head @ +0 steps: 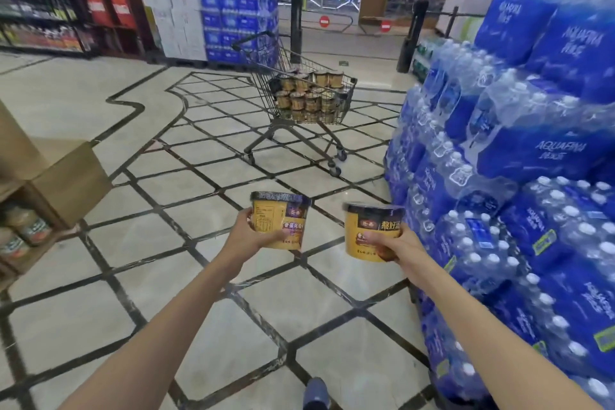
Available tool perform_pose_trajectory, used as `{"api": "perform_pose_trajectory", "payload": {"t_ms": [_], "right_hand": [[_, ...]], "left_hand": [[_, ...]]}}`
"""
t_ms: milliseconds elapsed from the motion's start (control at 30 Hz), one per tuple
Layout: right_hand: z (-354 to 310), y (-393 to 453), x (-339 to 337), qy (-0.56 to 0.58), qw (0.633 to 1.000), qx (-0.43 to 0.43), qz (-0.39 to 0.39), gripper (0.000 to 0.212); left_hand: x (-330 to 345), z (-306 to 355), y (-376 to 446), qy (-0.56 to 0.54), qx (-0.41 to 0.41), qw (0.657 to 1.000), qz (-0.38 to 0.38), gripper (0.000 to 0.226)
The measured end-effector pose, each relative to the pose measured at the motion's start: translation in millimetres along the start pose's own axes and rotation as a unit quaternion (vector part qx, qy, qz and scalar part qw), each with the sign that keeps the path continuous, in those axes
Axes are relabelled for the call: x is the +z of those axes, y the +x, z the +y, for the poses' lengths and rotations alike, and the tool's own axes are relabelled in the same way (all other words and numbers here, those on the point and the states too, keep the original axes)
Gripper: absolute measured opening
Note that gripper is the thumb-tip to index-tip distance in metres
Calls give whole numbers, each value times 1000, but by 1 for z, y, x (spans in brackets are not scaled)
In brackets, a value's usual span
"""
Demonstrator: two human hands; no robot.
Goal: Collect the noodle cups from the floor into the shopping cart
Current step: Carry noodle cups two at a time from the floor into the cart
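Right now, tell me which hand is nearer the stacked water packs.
Right. The right hand holds its cup just beside the water packs; the left hand is farther left, over open floor.

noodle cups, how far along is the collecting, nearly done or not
Well along. Done: the shopping cart ahead already holds many stacked noodle cups. In hand: the left hand grips one cup and the right hand grips another cup, both carried in the air, away from the cart. Left: drop these two in. No loose cups show on the visible floor, though not all of it is in view.
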State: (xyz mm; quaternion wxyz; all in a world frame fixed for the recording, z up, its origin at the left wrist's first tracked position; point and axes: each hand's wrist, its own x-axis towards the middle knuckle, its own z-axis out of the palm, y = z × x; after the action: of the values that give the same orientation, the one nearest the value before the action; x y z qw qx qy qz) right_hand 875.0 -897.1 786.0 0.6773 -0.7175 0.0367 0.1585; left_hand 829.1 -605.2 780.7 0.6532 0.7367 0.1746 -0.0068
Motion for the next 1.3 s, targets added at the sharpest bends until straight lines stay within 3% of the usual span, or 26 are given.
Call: {"api": "perform_pose_trajectory", "payload": {"t_ms": [100,233,300,400,433,533,600,667,733,900,1000,1067,1133,1200,1300], "right_hand": [[-13,68,-1,15,1000,12,0,79],[-43,154,-4,7,1000,11,-10,97],[-61,196,-7,7,1000,7,-21,100],[-88,257,-8,14,999,0,-29,66],[-95,275,-9,14,999,-2,-32,65],[-114,333,-8,1,1000,2,-27,106],[-121,376,-6,4,1000,-7,-28,113],[-128,418,-2,6,1000,-8,-23,117],[-133,461,4,11,1000,-12,-13,116],[-166,575,19,20,1000,-1,15,112],[-195,639,27,33,999,-2,32,105],[-213,680,30,39,998,-1,44,103],[-227,719,30,44,998,2,47,82],[-235,759,27,40,997,2,66,69],[-246,817,21,20,996,3,85,91]], "left_hand": [[5,18,65,26,3,1000,7,78],[11,49,149,43,5,999,10,52],[13,65,189,41,14,999,20,56],[16,86,241,20,17,999,40,55],[18,91,259,16,15,999,44,53],[20,101,316,5,7,999,46,72],[21,106,357,4,-1,999,48,86],[23,110,402,6,0,999,50,81],[24,115,451,15,-3,999,41,75],[17,138,577,5,-7,1000,13,92],[12,164,648,20,-1,1000,-15,68],[11,182,691,30,8,999,-29,71],[13,196,733,38,2,999,-34,79],[17,207,775,34,0,999,-36,73],[26,220,838,47,-17,998,-33,91]]}}
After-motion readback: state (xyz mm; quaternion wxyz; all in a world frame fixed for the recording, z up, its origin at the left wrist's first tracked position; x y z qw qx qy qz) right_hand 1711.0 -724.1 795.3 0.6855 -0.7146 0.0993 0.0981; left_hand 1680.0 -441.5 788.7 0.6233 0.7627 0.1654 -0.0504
